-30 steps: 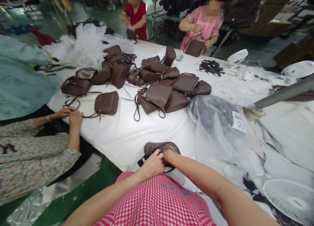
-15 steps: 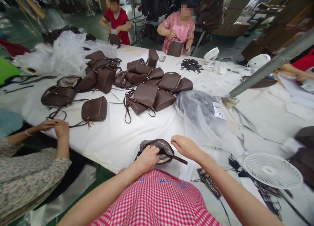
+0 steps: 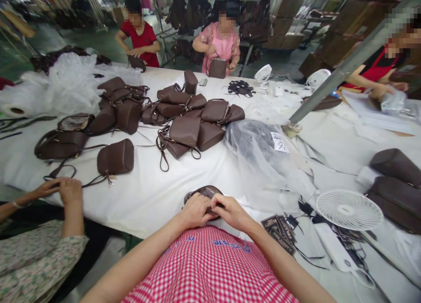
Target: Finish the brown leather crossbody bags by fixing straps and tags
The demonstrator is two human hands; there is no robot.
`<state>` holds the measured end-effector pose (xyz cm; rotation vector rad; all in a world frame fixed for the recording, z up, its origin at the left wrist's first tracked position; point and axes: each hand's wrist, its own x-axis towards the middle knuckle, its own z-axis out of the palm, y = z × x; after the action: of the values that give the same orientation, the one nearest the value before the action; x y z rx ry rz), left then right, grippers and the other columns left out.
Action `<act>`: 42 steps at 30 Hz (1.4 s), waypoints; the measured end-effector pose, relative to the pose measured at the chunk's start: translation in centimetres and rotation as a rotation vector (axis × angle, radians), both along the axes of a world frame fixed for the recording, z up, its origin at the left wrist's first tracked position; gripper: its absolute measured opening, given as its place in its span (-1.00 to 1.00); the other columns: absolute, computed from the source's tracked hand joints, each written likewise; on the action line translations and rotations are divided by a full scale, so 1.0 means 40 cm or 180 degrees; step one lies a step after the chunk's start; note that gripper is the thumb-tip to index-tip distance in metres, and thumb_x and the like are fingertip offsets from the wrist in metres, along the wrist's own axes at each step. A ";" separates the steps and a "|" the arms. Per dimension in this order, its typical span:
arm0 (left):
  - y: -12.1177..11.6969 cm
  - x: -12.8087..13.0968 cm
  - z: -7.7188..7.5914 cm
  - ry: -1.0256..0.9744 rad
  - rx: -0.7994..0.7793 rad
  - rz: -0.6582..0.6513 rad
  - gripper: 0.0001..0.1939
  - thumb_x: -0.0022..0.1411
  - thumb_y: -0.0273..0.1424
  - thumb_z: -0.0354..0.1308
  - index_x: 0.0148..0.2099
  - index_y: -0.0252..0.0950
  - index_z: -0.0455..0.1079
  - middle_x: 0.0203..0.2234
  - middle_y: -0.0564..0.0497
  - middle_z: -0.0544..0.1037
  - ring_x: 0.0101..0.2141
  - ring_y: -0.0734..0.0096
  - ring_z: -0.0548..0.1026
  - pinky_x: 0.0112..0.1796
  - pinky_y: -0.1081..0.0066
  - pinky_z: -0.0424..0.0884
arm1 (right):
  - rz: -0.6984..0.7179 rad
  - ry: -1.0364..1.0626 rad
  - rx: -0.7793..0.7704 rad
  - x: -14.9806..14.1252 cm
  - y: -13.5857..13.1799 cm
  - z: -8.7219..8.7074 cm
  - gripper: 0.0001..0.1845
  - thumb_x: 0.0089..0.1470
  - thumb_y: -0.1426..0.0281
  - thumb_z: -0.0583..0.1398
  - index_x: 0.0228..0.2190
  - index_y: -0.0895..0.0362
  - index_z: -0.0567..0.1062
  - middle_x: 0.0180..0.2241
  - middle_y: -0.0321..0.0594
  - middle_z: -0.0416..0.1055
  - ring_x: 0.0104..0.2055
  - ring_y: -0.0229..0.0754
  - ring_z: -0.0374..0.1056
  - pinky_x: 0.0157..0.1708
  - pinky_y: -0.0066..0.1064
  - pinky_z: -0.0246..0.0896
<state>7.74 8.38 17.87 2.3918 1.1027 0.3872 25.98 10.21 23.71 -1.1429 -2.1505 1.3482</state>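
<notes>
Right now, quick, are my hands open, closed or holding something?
Left hand: curled over the brown bag; grip hidden.
Right hand: fingers bent at the bag; can't tell if it holds anything.

Held bag (image 3: 208,190): dark brown from here; piled bags (image 3: 184,131) match. Table cover (image 3: 148,202) white. Nearest garment (image 3: 210,272): red-and-white check, blue lettering (image 3: 219,242). Left neighbour's sleeve (image 3: 49,250): small floral. Fans (image 3: 349,209) white. Across the table: red top (image 3: 141,40), pink apron (image 3: 221,48).
</notes>
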 end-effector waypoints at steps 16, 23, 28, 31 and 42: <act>-0.030 -0.033 -0.076 -0.0477 0.0964 0.1705 -0.66 0.24 -0.57 -0.03 0.00 -0.25 0.42 0.11 -0.19 0.34 0.09 0.07 0.27 0.02 -0.01 0.29 | -0.0435 -0.0329 0.0792 0.129 -0.061 -0.215 -0.44 0.03 0.31 0.25 0.06 0.09 0.24 -0.06 -0.09 0.38 -0.08 -0.07 0.33 -0.06 -0.22 0.25; 0.032 -0.061 -0.062 -0.1218 0.0381 0.1594 -0.60 0.14 -0.67 -0.18 -0.13 -0.29 0.40 -0.07 -0.11 0.40 -0.03 0.34 0.39 -0.01 0.25 0.38 | -0.0846 -0.0429 0.0697 0.067 -0.097 -0.216 -0.93 0.05 0.38 0.14 -0.37 0.10 0.34 -0.49 -0.34 0.30 -0.46 -0.24 0.23 -0.41 -0.42 0.15; 0.000 -0.026 0.014 -0.0396 0.1019 0.1184 -0.65 0.20 -0.58 -0.05 0.02 -0.31 0.36 0.02 -0.21 0.36 0.02 0.15 0.33 0.02 0.10 0.33 | -0.1231 -0.0386 0.0527 0.058 -0.093 -0.221 -0.86 0.05 0.30 0.15 -0.41 0.11 0.30 -0.49 -0.34 0.27 -0.44 -0.24 0.21 -0.40 -0.40 0.14; -0.040 0.014 0.036 -0.0043 0.1078 0.0158 -0.74 0.28 -0.50 -0.04 -0.04 -0.31 0.38 -0.14 -0.16 0.46 -0.11 0.22 0.41 -0.07 0.20 0.37 | -0.1150 -0.0134 0.0315 0.052 -0.094 -0.226 -0.80 0.02 0.26 0.19 -0.39 0.11 0.32 -0.46 -0.34 0.29 -0.41 -0.23 0.23 -0.38 -0.39 0.18; -0.044 0.060 0.012 0.0388 0.0472 -0.0675 -0.67 0.24 -0.56 0.03 0.06 -0.36 0.28 -0.18 -0.14 0.53 -0.16 0.24 0.49 -0.16 0.30 0.42 | -0.1529 0.0397 -0.0302 0.054 -0.136 -0.265 -0.82 -0.12 0.36 0.20 -0.38 0.11 0.34 -0.48 -0.38 0.37 -0.40 -0.22 0.32 -0.33 -0.35 0.29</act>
<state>10.14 6.64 18.35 2.6628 0.8851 0.2611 28.13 4.79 13.09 -1.4521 -1.5998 1.2649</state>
